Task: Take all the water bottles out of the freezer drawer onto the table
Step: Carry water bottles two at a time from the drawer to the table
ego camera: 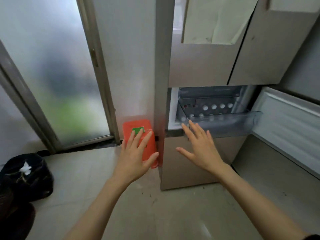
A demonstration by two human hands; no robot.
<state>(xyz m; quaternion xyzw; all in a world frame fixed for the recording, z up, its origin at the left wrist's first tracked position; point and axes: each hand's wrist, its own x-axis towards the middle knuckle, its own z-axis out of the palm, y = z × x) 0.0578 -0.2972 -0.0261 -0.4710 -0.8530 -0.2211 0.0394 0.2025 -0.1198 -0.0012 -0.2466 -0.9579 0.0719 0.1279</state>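
Freezer drawer (223,122) pulled out, white bottle caps (214,106) visible inside; right hand (200,148) before its front edge, fingers released; left hand (133,155) spread, grasping nothing.

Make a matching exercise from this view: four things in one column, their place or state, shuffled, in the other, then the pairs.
Things
1. clear plastic freezer drawer
2. orange plastic container with a green patch
3. black bag
4. right hand

Places or states
A. on the floor at far left
B. pulled out, white bottle caps showing inside
C. fingers spread, reaching toward the drawer's front
D. beside the fridge, behind the left hand

Pairs: 1-B, 2-D, 3-A, 4-C
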